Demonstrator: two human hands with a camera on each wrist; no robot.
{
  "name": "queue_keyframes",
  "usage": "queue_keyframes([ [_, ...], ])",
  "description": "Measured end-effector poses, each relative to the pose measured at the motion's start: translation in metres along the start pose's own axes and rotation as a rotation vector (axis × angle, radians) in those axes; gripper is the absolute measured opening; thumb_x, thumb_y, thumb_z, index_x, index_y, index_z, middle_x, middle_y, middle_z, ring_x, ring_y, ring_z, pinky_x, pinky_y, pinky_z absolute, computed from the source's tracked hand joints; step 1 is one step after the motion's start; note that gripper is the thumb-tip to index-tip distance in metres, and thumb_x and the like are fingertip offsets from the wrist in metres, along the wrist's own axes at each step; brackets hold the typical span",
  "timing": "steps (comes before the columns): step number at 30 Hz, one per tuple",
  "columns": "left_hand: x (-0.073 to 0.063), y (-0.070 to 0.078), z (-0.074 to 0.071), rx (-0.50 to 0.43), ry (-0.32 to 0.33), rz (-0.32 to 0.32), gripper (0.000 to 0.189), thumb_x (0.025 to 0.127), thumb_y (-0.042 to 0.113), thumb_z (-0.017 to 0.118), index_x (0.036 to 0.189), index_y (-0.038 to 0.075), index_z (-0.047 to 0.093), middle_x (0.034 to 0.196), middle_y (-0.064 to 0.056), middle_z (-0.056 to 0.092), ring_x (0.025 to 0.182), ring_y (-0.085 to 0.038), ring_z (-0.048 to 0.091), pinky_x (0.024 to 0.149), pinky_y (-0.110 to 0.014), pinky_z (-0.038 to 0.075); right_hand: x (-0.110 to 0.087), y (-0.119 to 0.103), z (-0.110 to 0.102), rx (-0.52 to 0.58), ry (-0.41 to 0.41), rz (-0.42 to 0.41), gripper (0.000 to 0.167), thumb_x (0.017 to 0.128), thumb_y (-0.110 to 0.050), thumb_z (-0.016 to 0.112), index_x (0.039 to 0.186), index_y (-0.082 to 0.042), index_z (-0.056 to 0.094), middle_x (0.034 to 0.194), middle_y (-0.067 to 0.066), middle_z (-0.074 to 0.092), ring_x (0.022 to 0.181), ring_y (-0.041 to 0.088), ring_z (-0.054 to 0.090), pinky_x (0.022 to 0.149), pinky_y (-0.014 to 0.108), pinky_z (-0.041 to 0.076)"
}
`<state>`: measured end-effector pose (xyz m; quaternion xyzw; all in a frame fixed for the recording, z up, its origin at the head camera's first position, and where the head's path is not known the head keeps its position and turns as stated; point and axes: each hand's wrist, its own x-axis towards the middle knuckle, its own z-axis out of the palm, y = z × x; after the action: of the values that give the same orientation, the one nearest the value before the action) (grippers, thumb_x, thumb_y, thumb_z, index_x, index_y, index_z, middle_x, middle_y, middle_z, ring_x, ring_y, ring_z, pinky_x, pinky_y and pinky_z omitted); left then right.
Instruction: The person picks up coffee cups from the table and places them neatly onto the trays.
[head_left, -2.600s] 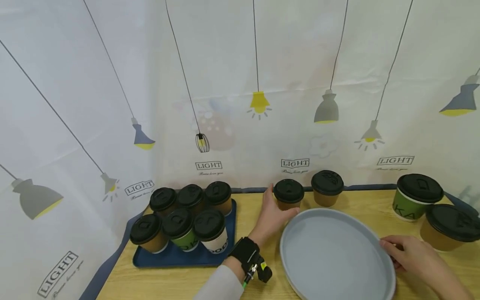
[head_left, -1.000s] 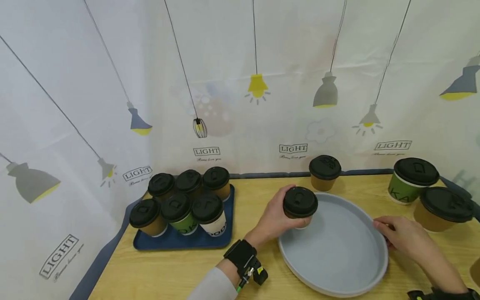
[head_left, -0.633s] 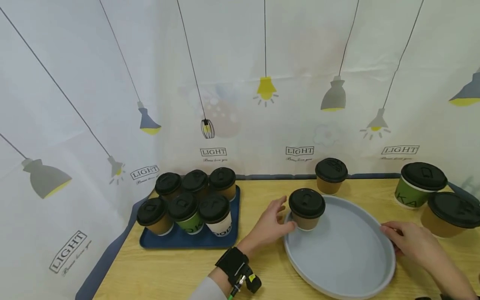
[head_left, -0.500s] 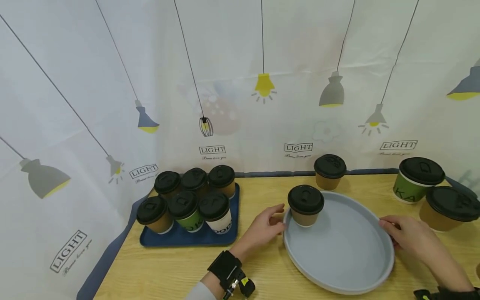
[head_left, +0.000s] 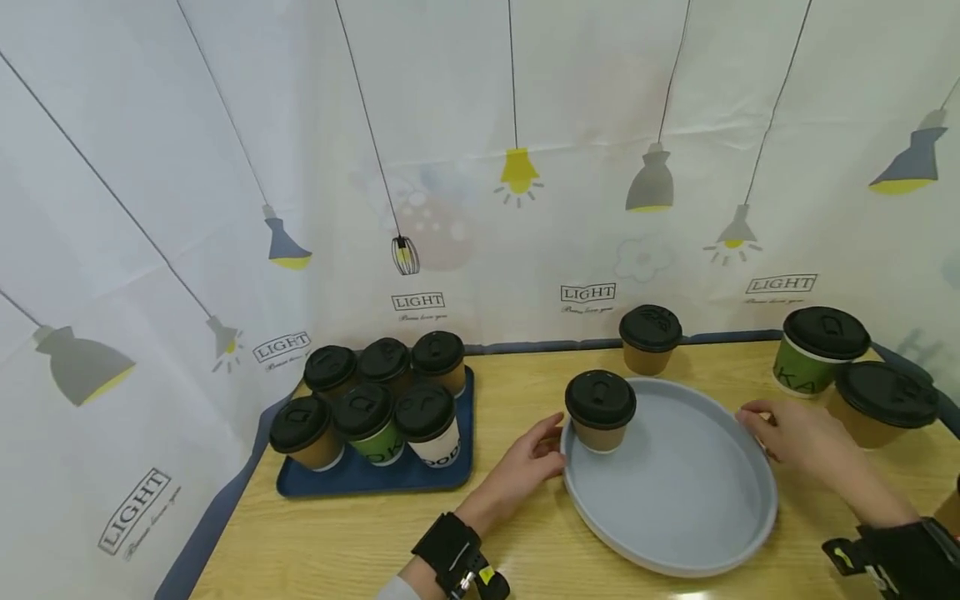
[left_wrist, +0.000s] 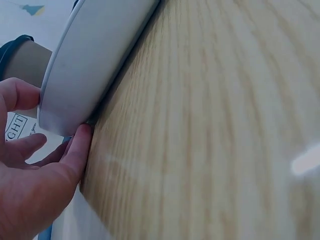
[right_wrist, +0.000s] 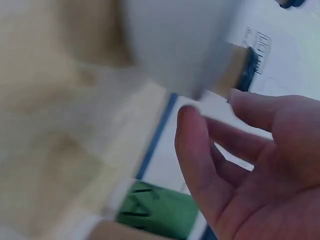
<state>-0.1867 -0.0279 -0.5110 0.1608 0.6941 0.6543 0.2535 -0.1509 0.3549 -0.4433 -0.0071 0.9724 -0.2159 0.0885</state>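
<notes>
My left hand is at the left side of the round grey tray. In the left wrist view its thumb lies against the rim while a finger reaches the lower edge, so it holds the tray there. A brown paper cup with a black lid stands upright on the tray, just inside the rim near my left fingers. My right hand is at the tray's far right rim. In the right wrist view its fingers are spread apart, fingertips close to the blurred tray wall.
Several lidded cups stand on a blue rectangular tray at the left. Another brown cup is behind the round tray. A green cup and a wide brown cup stand at the right. A patterned cloth hangs behind the table.
My left hand has carried the brown cup from behind the tray onto it, let go and moved to the tray's left rim. My right hand has shifted farther back along the right rim.
</notes>
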Motion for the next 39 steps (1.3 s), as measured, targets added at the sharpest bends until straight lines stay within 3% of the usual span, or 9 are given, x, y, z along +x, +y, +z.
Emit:
queue_keyframes([
  [4,-0.002,-0.002,-0.004,0.015,0.02,0.001,0.07,0.098,0.01,0.062,0.162,0.014,0.035,0.155,-0.014,0.045,0.137,-0.026,0.05,0.105,-0.038,0.049,0.024,-0.026,-0.012,0.045,0.107,-0.027,0.079,0.107,-0.048,0.053,0.142,0.022,0.042,0.115,0.038,0.063,0.096,0.048,0.066,0.073,0.056,0.057],
  [9,-0.004,-0.005,-0.007,0.048,0.043,-0.022,0.069,0.097,0.014,0.062,0.162,0.016,0.037,0.153,-0.012,0.049,0.137,-0.025,0.051,0.108,-0.04,0.047,0.071,-0.06,-0.011,0.252,0.127,-0.029,0.105,0.101,-0.054,0.06,0.155,0.02,0.008,0.146,0.05,0.031,0.129,0.063,0.04,0.097,0.071,0.044],
  [12,-0.001,-0.002,-0.008,0.078,0.047,-0.007,0.068,0.098,0.017,0.062,0.161,0.017,0.038,0.153,-0.01,0.049,0.137,-0.024,0.05,0.109,-0.04,0.047,0.096,-0.074,-0.003,0.325,0.161,-0.002,0.123,0.094,-0.057,0.07,0.157,0.014,-0.009,0.153,0.051,0.012,0.137,0.066,0.028,0.104,0.075,0.036],
  [16,0.008,0.005,-0.007,0.114,0.02,0.037,0.066,0.1,0.018,0.061,0.161,0.018,0.038,0.152,-0.008,0.05,0.135,-0.02,0.053,0.108,-0.036,0.046,0.115,-0.081,0.004,0.316,0.254,0.029,0.135,0.087,-0.056,0.078,0.159,0.006,-0.018,0.155,0.05,0.001,0.138,0.071,0.016,0.107,0.08,0.024],
  [19,0.015,0.01,-0.006,0.121,-0.004,0.064,0.064,0.101,0.018,0.061,0.161,0.018,0.038,0.152,-0.007,0.05,0.133,-0.018,0.054,0.107,-0.033,0.047,0.123,-0.083,0.001,0.303,0.304,0.028,0.135,0.086,-0.053,0.08,0.16,0.002,-0.019,0.154,0.052,0.001,0.135,0.074,0.018,0.105,0.081,0.024],
  [26,0.018,0.011,-0.004,0.122,-0.018,0.07,0.065,0.101,0.016,0.06,0.162,0.016,0.037,0.154,-0.008,0.049,0.133,-0.018,0.054,0.106,-0.031,0.047,0.133,-0.085,-0.002,0.31,0.237,0.025,0.121,0.091,-0.042,0.078,0.161,0.0,-0.011,0.143,0.057,0.005,0.123,0.074,0.037,0.097,0.075,0.041],
  [34,0.006,0.001,-0.003,0.096,-0.003,0.012,0.066,0.099,0.015,0.06,0.161,0.014,0.039,0.152,-0.01,0.051,0.131,-0.019,0.054,0.107,-0.034,0.047,0.132,-0.082,0.02,0.28,0.261,0.007,0.102,0.09,-0.032,0.075,0.16,0.004,0.01,0.133,0.052,0.024,0.113,0.065,0.048,0.091,0.07,0.047],
  [39,0.003,-0.003,0.0,0.08,0.007,-0.017,0.066,0.098,0.016,0.061,0.16,0.014,0.04,0.151,-0.01,0.052,0.131,-0.019,0.054,0.106,-0.036,0.048,0.12,-0.081,0.011,0.285,0.283,-0.056,0.102,0.091,-0.036,0.077,0.161,0.002,0.013,0.133,0.048,0.031,0.115,0.059,0.046,0.089,0.069,0.048],
])
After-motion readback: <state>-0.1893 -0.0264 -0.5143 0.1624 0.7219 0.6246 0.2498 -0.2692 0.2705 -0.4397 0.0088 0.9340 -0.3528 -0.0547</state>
